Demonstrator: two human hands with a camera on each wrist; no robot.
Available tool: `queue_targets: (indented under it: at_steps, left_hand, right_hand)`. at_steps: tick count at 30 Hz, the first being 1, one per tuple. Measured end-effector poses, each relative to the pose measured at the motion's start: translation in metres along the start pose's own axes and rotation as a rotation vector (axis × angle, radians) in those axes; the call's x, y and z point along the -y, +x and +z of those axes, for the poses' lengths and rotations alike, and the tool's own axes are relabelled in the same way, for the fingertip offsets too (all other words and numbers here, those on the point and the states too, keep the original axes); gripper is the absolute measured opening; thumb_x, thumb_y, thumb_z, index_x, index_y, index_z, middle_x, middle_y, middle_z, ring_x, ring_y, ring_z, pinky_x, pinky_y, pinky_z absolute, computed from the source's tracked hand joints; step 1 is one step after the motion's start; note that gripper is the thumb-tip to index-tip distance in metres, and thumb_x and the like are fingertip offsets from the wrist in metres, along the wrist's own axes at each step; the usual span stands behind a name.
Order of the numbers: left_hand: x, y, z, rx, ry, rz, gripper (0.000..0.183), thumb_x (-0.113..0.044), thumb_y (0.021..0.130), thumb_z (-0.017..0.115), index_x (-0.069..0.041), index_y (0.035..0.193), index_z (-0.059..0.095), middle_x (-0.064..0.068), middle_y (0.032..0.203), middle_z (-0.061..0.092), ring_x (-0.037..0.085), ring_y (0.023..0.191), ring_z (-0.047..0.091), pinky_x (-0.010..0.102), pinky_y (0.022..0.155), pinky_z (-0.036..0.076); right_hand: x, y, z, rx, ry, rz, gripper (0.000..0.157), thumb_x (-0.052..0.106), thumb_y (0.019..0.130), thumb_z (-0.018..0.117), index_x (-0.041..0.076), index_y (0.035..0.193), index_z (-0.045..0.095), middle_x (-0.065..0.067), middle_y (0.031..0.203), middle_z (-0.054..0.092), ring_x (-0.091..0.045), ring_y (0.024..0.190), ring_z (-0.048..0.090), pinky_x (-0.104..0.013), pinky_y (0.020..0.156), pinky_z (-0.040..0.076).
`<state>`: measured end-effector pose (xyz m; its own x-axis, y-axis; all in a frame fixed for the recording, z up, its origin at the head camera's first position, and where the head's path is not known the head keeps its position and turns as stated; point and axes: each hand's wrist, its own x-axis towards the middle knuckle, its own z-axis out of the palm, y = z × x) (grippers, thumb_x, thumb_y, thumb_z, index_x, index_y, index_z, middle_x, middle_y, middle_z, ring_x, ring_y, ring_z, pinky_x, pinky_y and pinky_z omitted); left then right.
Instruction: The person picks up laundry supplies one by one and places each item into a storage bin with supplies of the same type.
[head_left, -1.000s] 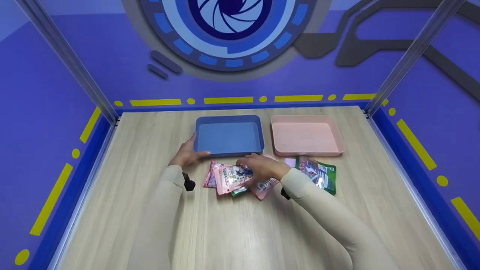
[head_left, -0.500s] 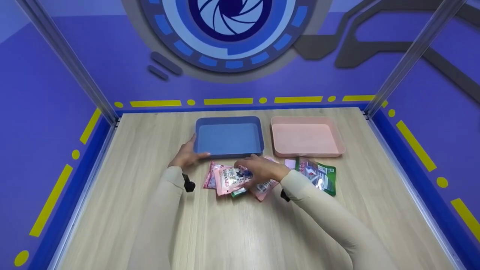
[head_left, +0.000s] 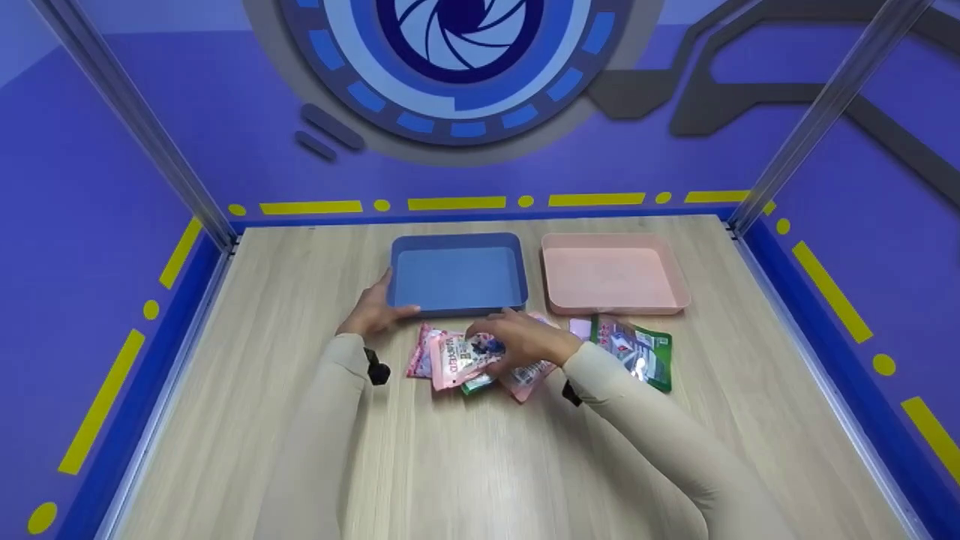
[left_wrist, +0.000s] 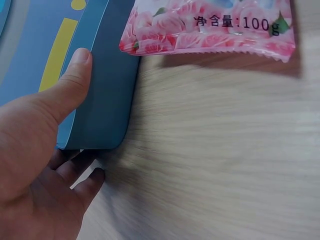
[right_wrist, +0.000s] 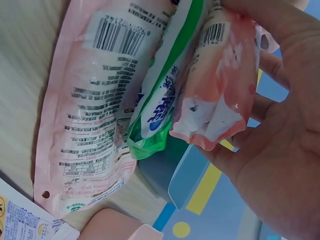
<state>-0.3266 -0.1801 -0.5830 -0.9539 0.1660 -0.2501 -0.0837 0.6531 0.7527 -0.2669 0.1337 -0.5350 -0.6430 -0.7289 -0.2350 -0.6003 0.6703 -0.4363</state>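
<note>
My left hand (head_left: 373, 309) grips the near left corner of the blue tray (head_left: 457, 271). In the left wrist view its thumb lies along the tray's outer wall (left_wrist: 102, 95), the other fingers round the corner. My right hand (head_left: 527, 337) holds a pink pouch (right_wrist: 220, 85) between thumb and fingers, in front of the blue tray. Beside that pouch, in the right wrist view, are a green-and-white pouch (right_wrist: 162, 100) and a larger pink pouch (right_wrist: 100, 105) with a barcode. A rose-printed packet (left_wrist: 210, 30) lies left of them, partly covered in the head view.
A pink tray (head_left: 607, 274) stands right of the blue one. In front of it lie a green-edged pouch (head_left: 656, 356) and a lilac packet (head_left: 580, 326), partly hidden. Purple panels (head_left: 480, 176) border the back and sides of the wooden table (head_left: 450, 465).
My right hand has shifted very slightly left, and the front of the pink pouch has tilted a little. My left hand and both trays keep their places.
</note>
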Motion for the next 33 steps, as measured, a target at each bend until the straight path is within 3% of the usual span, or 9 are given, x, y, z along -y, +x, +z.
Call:
queue_targets:
  at_steps: [23,33]
  left_hand:
    - [-0.0006,0.0000,-0.0013,0.001,0.014,-0.007,0.112,-0.037,0.092,0.078,-0.005,0.165,-0.001,0.025,0.168,0.011,0.039,0.155,0.014,0.048,0.126,0.016]
    - [0.0003,0.0008,-0.0003,0.004,0.004,-0.002,0.110,-0.035,0.093,0.077,-0.005,0.165,-0.001,0.023,0.169,0.010,0.039,0.155,0.013,0.050,0.126,0.016]
  right_hand:
    - [-0.0083,-0.0033,0.0036,-0.115,-0.073,-0.161,0.041,0.040,0.087,0.081,0.023,0.124,0.076,-0.003,0.126,0.067,-0.030,0.119,0.056,-0.051,0.101,0.048]
    - [-0.0094,-0.0047,0.0049,-0.123,-0.044,-0.191,0.032,0.038,0.090,0.080,0.023,0.118,0.079,-0.008,0.131,0.066,-0.031,0.122,0.055,-0.054,0.103,0.045]
